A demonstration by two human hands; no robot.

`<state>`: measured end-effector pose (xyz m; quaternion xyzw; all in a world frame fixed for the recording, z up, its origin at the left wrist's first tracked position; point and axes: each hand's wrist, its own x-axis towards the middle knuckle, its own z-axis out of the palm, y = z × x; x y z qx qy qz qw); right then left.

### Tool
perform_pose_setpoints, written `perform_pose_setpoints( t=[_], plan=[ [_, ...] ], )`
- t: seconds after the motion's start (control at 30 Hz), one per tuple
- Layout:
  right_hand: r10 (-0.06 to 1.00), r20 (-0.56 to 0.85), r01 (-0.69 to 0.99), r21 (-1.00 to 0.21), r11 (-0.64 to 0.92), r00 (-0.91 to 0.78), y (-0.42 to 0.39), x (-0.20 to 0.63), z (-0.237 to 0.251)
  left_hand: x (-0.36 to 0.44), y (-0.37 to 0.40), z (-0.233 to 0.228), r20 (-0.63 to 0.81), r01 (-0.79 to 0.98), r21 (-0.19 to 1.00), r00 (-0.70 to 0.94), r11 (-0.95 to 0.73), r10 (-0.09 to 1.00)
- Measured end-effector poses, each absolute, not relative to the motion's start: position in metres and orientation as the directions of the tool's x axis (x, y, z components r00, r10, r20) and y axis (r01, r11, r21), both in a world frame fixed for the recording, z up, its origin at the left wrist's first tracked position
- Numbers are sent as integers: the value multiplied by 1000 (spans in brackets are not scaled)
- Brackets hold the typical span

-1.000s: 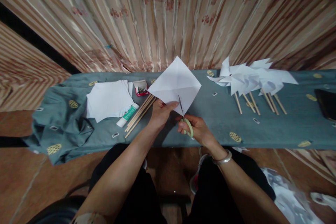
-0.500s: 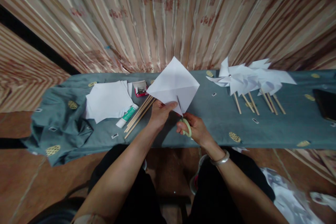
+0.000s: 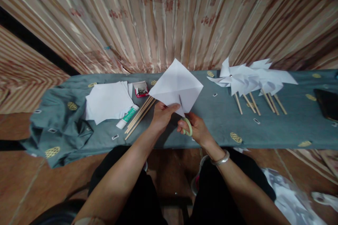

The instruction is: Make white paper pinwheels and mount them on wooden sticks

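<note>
As scissors (image 3: 185, 119) cut deeper, paper square (image 3: 176, 86) barely shifted

**Bare forearms, dark trousers, one silver bangle**

Both arms are bare from elbow to fingers, with no sleeves over the forearms. A hint of patterned cloth, possibly a short sleeve's edge, shows at the left upper arm by the bottom of the view, too dim to be sure. The left hand (image 3: 161, 115) wears no ring or band. The right hand (image 3: 197, 129) has a smooth, rounded silver bangle (image 3: 221, 159) at the wrist. The legs are covered in plain black trousers (image 3: 211, 190).
</note>
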<state>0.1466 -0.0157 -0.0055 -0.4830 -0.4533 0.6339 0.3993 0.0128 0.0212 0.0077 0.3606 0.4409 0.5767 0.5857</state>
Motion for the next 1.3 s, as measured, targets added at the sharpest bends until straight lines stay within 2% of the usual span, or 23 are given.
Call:
perform_pose_setpoints(
  t=[0.57,0.9,1.3],
  plan=[
    [948,-232,-54,-967,-249,-217,-14,146,-7,13,19,8,-96,-330,940,-20,84,995],
    [948,-230,-50,-968,-247,-220,-15,146,-7,14,19,10,-102,-325,942,-54,79,993],
    [936,-276,-82,-951,-299,-217,-15,144,0,13,22,6,-101,-348,935,-69,71,993]
  ],
)
